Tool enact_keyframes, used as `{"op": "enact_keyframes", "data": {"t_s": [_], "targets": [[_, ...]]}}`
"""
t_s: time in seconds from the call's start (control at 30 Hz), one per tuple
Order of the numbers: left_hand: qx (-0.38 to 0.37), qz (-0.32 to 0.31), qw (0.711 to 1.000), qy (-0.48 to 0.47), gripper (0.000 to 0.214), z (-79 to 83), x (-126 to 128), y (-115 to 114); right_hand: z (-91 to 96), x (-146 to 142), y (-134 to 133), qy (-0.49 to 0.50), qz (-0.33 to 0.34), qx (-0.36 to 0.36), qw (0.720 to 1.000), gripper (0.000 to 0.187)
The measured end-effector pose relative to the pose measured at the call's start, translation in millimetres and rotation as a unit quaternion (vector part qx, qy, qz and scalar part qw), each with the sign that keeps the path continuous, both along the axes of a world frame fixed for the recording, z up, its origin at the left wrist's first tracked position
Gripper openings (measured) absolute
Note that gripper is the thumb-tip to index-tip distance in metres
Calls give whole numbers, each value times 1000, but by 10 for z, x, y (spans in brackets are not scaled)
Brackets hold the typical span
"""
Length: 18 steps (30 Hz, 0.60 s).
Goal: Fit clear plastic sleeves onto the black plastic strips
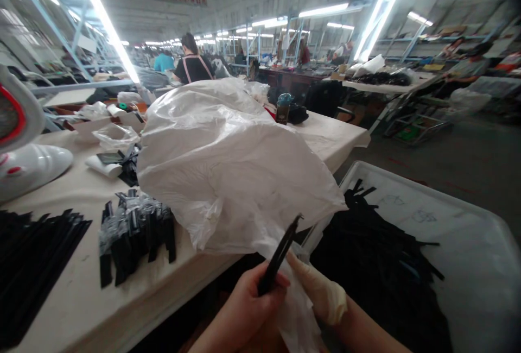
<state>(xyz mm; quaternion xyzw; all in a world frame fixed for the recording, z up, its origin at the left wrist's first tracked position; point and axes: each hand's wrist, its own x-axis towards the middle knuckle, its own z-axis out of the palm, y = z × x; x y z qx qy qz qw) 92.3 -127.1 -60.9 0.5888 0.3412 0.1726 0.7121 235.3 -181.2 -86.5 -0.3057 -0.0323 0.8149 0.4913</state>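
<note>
Strips, thin and black, stand tilted in my left hand, its fingers closed round their lower ends; I judge that low hold is meant to leave their length free; my gloved right hand is just beside it, against the tail of the whitish plastic bag; whether it pinches the film I cannot tell, its fingers being partly covered; the tail hangs between my wrists, probably so both hands can reach it; the bag billows over the table, blocking much of what lies beyond; to its left are plastic-covered bundles and a loose dark pile, perhaps laid apart for sorting; at right, a white bin holds a black heap; a cup stands behind the bag.
</note>
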Motion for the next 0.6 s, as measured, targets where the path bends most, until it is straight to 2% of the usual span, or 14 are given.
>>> {"op": "enact_keyframes", "data": {"t_s": [0.07, 0.13, 0.3, 0.37, 0.43, 0.5, 0.6], "targets": [[23, -30, 999, 28, 12, 5, -17, -53, 8, -24, 7, -16, 12, -3, 1000, 32], [31, -29, 998, 54, 14, 20, -37, -74, 17, 13, -33, -40, -6, -5, 999, 25], [62, 15, 998, 23, 10, -21, -53, -49, 50, 118, -187, -72, -99, -16, 992, 25], [85, 37, 996, 14, 13, -50, -43, -8, 87, 106, -216, -64, -93, -6, 994, 25], [144, 47, 988, 34, 15, -52, -13, 51, 108, 59, -213, -71, -71, 19, 995, 27], [233, 43, 969, 68, 14, -28, 35, 110, 73, -5, -185, -95, -61, 49, 992, 29], [318, 6, 942, 104, 19, 4, 108, 159, -96, -76, -130, -144, -65, 90, 983, 26]]}}
